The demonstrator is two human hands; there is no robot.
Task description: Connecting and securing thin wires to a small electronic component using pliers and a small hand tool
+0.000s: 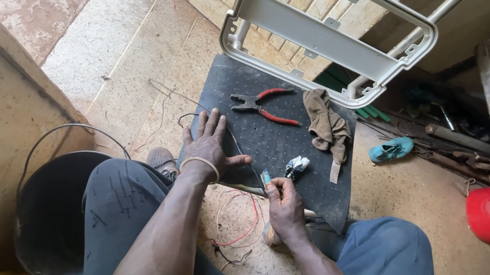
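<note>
Seemingly, right hand around blade.

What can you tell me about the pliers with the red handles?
The pliers lie flat on the dark studded rubber mat, near its far edge. Their jaws look like dark metal and point left; the two red-covered handles spread apart toward the right, so the tool is open. No hand touches them. A crumpled brownish cloth lies just to their right.

Mat: left hand at left edge | pliers centre | cloth right | bucket off-mat, left.
</note>
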